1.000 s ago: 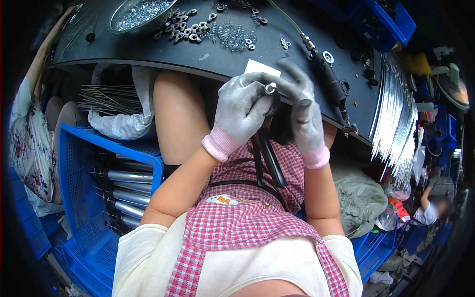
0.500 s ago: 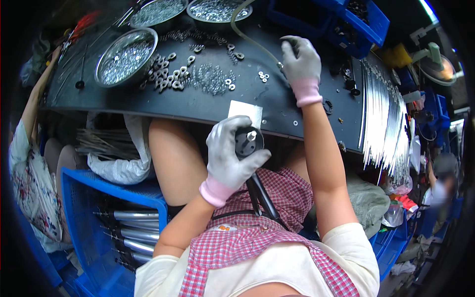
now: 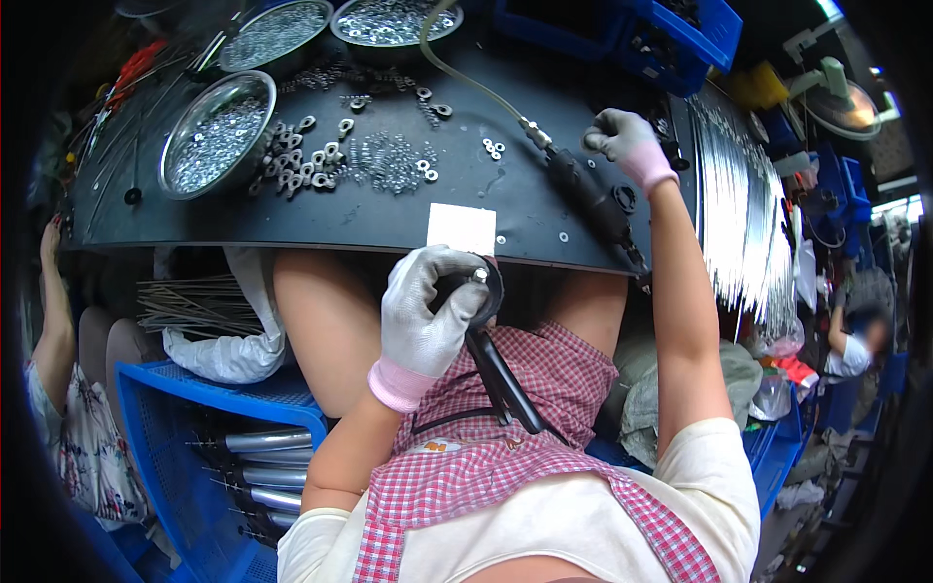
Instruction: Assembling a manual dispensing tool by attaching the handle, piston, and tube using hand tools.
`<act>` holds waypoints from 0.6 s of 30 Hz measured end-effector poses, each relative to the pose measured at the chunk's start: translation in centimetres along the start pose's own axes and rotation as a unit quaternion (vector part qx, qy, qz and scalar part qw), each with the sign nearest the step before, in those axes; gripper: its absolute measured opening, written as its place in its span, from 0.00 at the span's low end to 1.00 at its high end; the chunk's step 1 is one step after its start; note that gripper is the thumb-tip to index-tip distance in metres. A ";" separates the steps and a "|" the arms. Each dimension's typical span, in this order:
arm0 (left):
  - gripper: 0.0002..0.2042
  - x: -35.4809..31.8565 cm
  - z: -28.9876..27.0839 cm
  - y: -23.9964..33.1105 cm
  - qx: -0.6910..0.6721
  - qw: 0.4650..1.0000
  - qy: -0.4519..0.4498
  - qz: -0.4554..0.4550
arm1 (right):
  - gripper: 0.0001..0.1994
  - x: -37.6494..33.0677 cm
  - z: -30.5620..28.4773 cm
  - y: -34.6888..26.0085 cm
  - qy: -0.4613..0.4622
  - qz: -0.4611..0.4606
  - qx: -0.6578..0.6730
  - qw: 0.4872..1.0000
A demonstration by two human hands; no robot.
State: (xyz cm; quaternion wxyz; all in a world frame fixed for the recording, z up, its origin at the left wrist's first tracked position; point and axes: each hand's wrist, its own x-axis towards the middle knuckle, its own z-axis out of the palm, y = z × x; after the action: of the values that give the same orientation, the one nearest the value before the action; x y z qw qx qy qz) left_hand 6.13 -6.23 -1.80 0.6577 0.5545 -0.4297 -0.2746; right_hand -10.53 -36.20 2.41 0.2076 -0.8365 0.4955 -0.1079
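Note:
In my left hand [image 3: 423, 316], gloved in white with a pink cuff, I grip a black round-headed part [image 3: 492, 296] with a small metal stud at its centre. A black handle-like bar [image 3: 505, 384] runs down from it over my apron. My right hand [image 3: 627, 146] hovers over the right side of the table, its fingers curled together; whether something small is in them I cannot make out. Left of it a black air screwdriver [image 3: 588, 199] lies on the table, joined to a hose [image 3: 476, 83]. A white sheet [image 3: 462, 227] sits at the table's front edge.
Metal bowls [image 3: 216, 136] of small hardware stand at the back left, beside loose metal eyelets [image 3: 301, 160] and springs [image 3: 384, 160]. Thin metal rods [image 3: 734, 214] fill the right end. Blue bins [image 3: 680, 44] stand behind. A blue crate [image 3: 224, 384] with silver tubes is at my left.
My right hand has moved right, away from the hose end, and its fingers have curled in. The air screwdriver now shows fully. My left hand has tilted the black part slightly.

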 end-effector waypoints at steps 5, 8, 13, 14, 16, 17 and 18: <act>0.15 -0.1 -0.1 0.0 -0.081 0.992 -0.001 -0.093 | 0.10 -9.5 -1.3 -13.7 -0.246 -0.090 0.392 0.882; 0.39 -0.6 -0.3 -1.0 -0.109 0.993 -0.015 -0.031 | 0.08 -12.0 0.8 -15.6 -0.296 -0.124 0.360 0.876; 0.40 -0.4 1.1 -0.3 -0.186 0.981 0.048 0.023 | 0.09 -13.5 1.9 -15.3 -0.287 -0.078 0.403 0.866; 0.37 0.0 0.6 -1.0 -0.152 0.987 0.003 0.042 | 0.10 -13.9 2.5 -15.1 -0.248 -0.094 0.400 0.877; 0.34 0.0 0.9 -0.5 -0.182 0.983 0.005 0.038 | 0.11 -14.4 2.6 -15.3 -0.206 -0.101 0.329 0.916; 0.33 0.1 0.9 -0.4 -0.213 0.977 0.001 0.029 | 0.11 -14.3 2.7 -15.3 -0.205 -0.100 0.335 0.914; 0.33 0.2 0.9 -0.4 -0.212 0.977 -0.002 0.023 | 0.11 -14.1 2.2 -15.3 -0.215 -0.096 0.322 0.917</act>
State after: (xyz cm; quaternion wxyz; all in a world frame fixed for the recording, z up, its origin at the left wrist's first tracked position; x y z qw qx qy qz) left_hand 5.46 -6.96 -2.13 0.7656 0.3918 -0.3754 -0.3455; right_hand -4.49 -16.84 7.74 0.5557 -0.7710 0.2949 -0.0990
